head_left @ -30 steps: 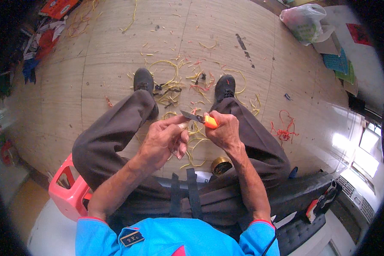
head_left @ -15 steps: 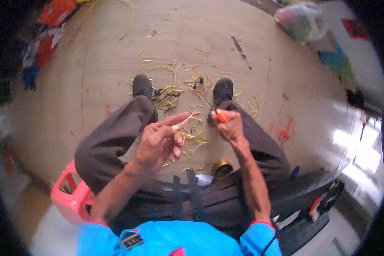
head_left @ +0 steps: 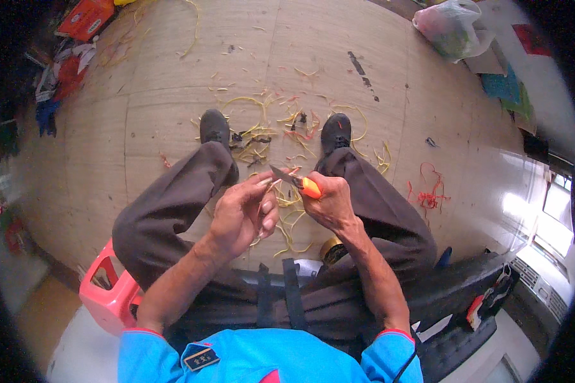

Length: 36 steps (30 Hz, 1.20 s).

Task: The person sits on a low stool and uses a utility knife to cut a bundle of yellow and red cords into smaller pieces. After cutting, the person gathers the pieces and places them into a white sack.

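My left hand (head_left: 241, 216) is closed in a pinch on a thin, pale wire with a reddish tip, mostly hidden by my fingers and the blade. In my right hand (head_left: 332, 203) is a knife (head_left: 310, 187), gripped by its orange handle. Its grey blade points left and lies across the wire's end, just beyond my left fingertips. Whether the edge touches the wire, I cannot tell. Below the hands, loose yellow wires (head_left: 290, 221) curl on the floor between my legs.
Yellow wire scraps and black bits (head_left: 252, 143) lie around my shoes. A red wire tangle (head_left: 432, 199) sits to the right. Near my right thigh is a brown tape roll (head_left: 332, 249). A pink stool (head_left: 106, 300) stands at left, a plastic bag (head_left: 452, 30) far right.
My right hand has moved left and nearer, bringing the knife blade over the wire's tip. My left hand stays nearly in place, still pinching the wire.
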### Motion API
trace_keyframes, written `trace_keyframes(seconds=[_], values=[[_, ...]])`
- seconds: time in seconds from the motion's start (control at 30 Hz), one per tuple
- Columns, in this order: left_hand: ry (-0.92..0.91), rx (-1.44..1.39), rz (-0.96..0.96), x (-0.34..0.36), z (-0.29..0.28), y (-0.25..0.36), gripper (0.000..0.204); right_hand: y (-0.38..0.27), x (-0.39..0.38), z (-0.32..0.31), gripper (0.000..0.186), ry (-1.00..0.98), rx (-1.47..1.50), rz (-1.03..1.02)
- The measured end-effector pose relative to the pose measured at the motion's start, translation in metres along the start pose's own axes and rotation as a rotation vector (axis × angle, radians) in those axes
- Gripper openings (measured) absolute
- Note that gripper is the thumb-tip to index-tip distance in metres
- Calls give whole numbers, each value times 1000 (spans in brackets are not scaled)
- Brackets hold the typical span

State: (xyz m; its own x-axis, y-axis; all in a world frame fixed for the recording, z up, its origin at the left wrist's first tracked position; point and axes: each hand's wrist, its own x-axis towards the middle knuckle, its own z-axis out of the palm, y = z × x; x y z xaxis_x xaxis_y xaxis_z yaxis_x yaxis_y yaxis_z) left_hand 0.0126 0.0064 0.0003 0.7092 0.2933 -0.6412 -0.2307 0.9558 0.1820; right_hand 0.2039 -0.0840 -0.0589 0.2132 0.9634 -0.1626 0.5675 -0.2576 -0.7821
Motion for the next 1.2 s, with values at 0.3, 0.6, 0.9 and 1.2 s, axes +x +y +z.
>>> trace_keyframes(seconds=[0.3, 0.6, 0.9, 1.2], values=[[40, 114, 52, 1, 4, -5, 32, -2, 1, -4, 14, 10, -112, -4], [97, 163, 85, -2, 9, -6, 40, -2, 2, -2, 15, -12, -120, 6], [36, 163, 115, 2, 5, -9, 35, -4, 2, -3, 15, -30, -139, 33], [33, 125, 87, 1, 6, -7, 31, -2, 3, -4, 16, -20, -165, 39]])
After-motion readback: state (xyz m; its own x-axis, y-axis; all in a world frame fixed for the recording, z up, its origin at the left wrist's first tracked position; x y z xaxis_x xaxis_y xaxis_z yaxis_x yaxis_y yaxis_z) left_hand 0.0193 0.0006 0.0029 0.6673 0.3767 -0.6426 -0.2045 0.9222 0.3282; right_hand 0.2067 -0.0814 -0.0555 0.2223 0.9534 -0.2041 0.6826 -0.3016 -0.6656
